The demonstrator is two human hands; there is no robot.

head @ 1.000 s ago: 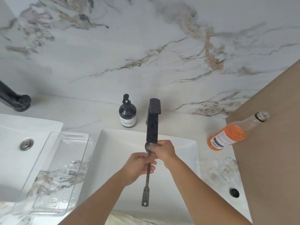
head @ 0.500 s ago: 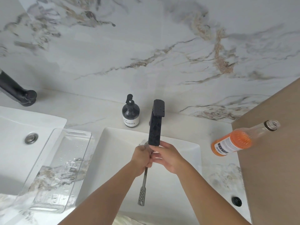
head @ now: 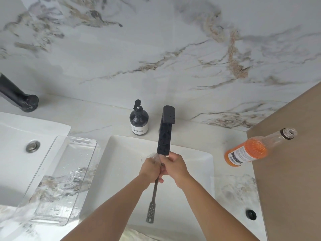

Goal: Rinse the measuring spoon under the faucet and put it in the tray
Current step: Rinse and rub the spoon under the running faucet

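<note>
At the far left edge of the frame, a second black faucet point(head: 19, 96) angles over a white basin whose metal drain point(head: 33, 146) shows at middle left. Just right of that basin, a clear plastic tray point(head: 57, 180) lies on the marble tabletop point(head: 97, 117), beaded with water drops and holding nothing else. A dark pump bottle of soap point(head: 139, 121) stands upright behind the central white sink point(head: 199, 160), near the base of the black faucet point(head: 165, 134). Below the spout, at frame centre, water runs over two bare hands held together: the left hand point(head: 150, 169) has its grip closed around the upper shaft of the measuring spoon point(head: 152, 206), while the right hand point(head: 175, 166) is curled closed over the spoon's upper end, hiding the bowl. The perforated handle tip hangs down over the sink toward the lower centre of the frame. At right, an uncapped glass bottle of orange liquid point(head: 250, 151) stands on the tabletop by a tan panel point(head: 291, 171), with a small black round fitting point(head: 251, 214) at lower right.
</note>
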